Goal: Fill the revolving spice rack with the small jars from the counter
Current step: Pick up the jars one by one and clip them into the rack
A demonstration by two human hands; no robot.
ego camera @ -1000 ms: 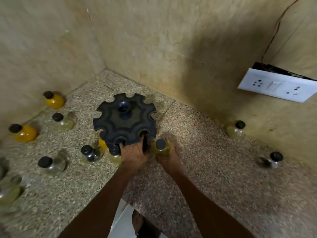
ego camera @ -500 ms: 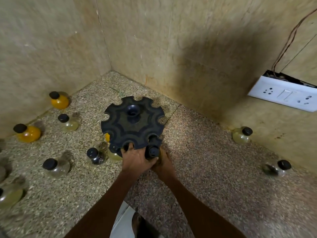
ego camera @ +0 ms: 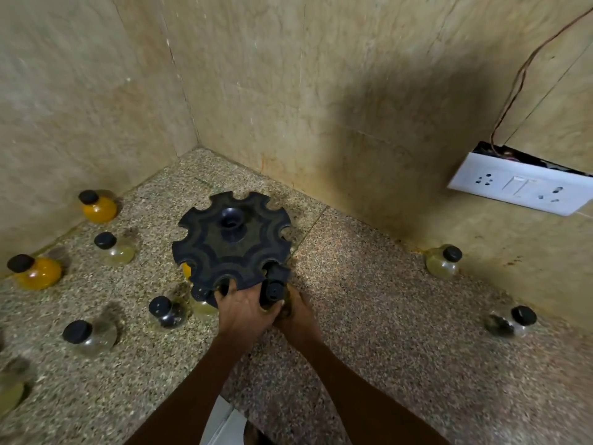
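1. Head view: loose jars, one orange [ego camera: 98, 207], stand on the counter [ego camera: 385, 316] at left.
2. Left hand [ego camera: 244, 311] curls over the black rack [ego camera: 231, 242] near edge.
3. Right hand [ego camera: 296, 311] grips a black-capped jar [ego camera: 272, 292] at a rack slot.
4. Two jars, one [ego camera: 444, 260] by the wall, stand right.

The round plastic spice rack [ego camera: 231, 248] is matt black with a faint scalloped line worked into its top. Every small round glass jar wears a black cap. The jar against the left wall [ego camera: 98, 207] is filled deep orange-yellow, and so is the one further left [ego camera: 37, 272]. The jar between them [ego camera: 116, 249] is clear with a pale yellowish tint, like the one by the right wall [ego camera: 444, 261]. The jar nearest the rack [ego camera: 167, 313] looks dark inside. The stone worktop [ego camera: 369, 316] is speckled beige, brown and grey. The walls [ego camera: 288, 91] are mottled tan tile. The switch plate [ego camera: 521, 184] is white.
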